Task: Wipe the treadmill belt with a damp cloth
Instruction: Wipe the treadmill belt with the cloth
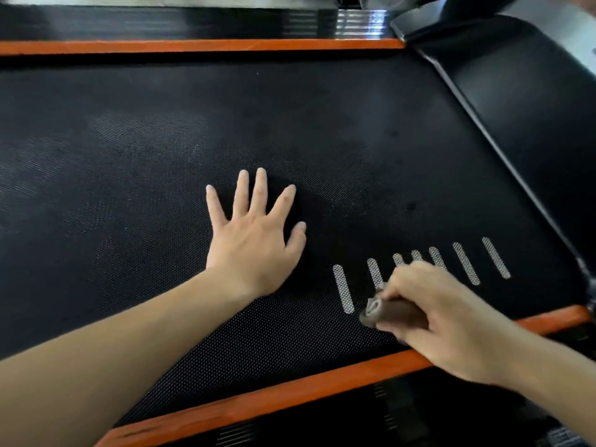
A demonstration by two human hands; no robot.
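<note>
Here the treadmill belt [161, 150], black and textured, fills the view between a far orange rail [193, 46] and a near orange rail [290, 387]. Left of centre, the left hand [254, 233] lies flat on the belt, fingers straight and spread. To its right run pale grey stripes [467, 262] printed on the belt. Over their near ends, the right hand [451, 321] curls around a folded brown cloth [387, 312], held against the belt near the near rail.

Dim, soft lighting from the far side, with glare on far rail [359, 25]. Dark shadow beside left hand [254, 240] on belt [354, 130]. Motion blur on right hand [451, 317] and cloth [390, 312]. Wide-angle bowing toward edges.
</note>
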